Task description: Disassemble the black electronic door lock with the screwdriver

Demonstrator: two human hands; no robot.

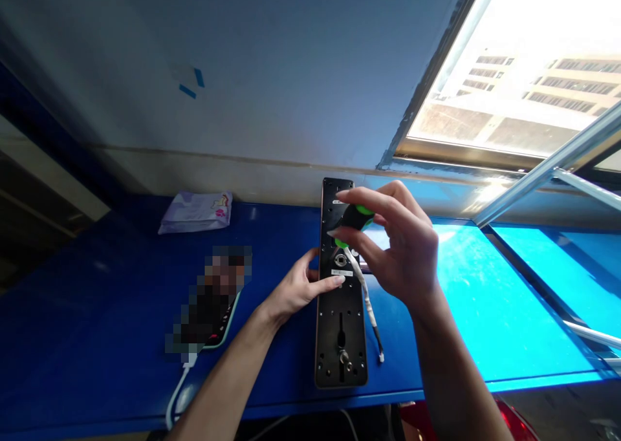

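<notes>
A long black door lock panel (341, 324) lies on the blue table with its back side up. My left hand (306, 287) grips its left edge, thumb resting across the face below a white label. Between the thumb and fingers of my right hand (402, 240) is a short screwdriver (358, 217) with a black and green handle, held over the panel's upper half. Its tip is hidden, so I cannot tell what it touches. A white-wrapped cable (365, 292) runs from the panel down its right side to a small connector. Near the panel's lower end a metal spindle (345, 359) sticks up.
On the left of the blue table (121, 279) lies a phone (224, 328), partly pixelated, with a white charging cable (177, 389) plugged in. Behind it is a pale purple packet (196, 212) near the wall. Metal bars (543, 172) stand at the right by the window.
</notes>
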